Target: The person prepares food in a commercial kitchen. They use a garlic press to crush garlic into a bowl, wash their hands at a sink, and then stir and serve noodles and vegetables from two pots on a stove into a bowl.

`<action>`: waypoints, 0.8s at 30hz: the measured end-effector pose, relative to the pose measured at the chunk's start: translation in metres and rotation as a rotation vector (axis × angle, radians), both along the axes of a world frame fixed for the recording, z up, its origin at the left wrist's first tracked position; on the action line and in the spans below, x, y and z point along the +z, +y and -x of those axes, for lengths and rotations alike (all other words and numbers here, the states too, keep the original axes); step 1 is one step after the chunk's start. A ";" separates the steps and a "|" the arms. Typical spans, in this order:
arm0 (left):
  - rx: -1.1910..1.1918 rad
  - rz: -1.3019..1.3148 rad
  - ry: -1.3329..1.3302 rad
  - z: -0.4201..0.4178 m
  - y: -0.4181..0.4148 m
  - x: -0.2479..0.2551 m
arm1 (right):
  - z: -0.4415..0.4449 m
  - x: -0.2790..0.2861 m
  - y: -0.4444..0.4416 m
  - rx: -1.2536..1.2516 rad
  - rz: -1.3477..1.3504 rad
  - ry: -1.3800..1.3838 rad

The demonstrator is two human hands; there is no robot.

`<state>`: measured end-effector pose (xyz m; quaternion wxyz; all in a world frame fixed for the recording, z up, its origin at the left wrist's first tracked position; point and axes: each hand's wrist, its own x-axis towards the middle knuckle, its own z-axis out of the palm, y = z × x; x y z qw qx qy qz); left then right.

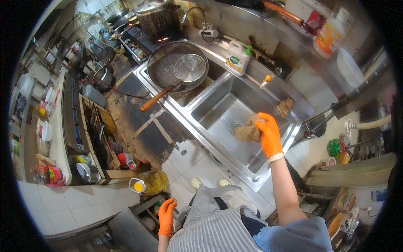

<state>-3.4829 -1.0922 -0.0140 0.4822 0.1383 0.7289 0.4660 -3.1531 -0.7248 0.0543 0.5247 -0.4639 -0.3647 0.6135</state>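
My right hand (269,135), in an orange rubber-coated glove, grips a crumpled brown cloth (248,133). The cloth hangs over the right basin of a stainless steel sink (217,110), near its drain (236,127). My left hand (166,217), gloved the same way, hangs low by my left side with nothing visible in it; its fingers are partly curled. Over the left basin rests a large wok (160,71). A round wire-mesh strainer (190,67) lies in the wok, its wooden handle (160,97) jutting over the sink's front edge.
A white jug with a green pump (236,58) stands behind the sink. Another brown cloth (283,107) lies on the rim at right. Flames glow beneath a tall pot (159,22) at the back. An oil bottle (151,182) with a yellow cap is at left.
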 end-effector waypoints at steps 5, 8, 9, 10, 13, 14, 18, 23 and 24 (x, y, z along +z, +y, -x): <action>-0.345 -0.108 0.053 0.045 0.085 0.006 | 0.010 0.005 -0.029 -0.086 -0.106 -0.415; -0.526 -0.169 0.033 0.044 0.145 0.017 | 0.011 0.017 -0.044 -0.121 -0.099 -0.383; -0.577 -0.185 0.012 0.043 0.158 0.016 | 0.011 0.021 -0.048 -0.123 -0.065 -0.339; -0.633 -0.211 -0.008 0.043 0.175 0.010 | 0.016 0.027 -0.050 -0.159 -0.121 -0.363; -0.707 -0.262 -0.117 0.025 0.213 0.002 | 0.029 0.022 -0.055 -0.132 -0.042 -0.155; -0.716 -0.271 -0.160 0.014 0.223 0.003 | 0.037 0.012 -0.056 -0.121 0.044 -0.138; -0.349 -0.156 -0.860 -0.044 0.279 0.014 | 0.103 -0.007 -0.059 0.022 0.127 0.209; -0.404 -0.280 -1.124 -0.033 0.367 -0.071 | 0.098 0.001 -0.047 0.181 -0.011 -0.582; -0.304 -0.283 -0.767 -0.028 0.380 -0.077 | 0.080 -0.028 -0.052 0.060 -0.038 -0.765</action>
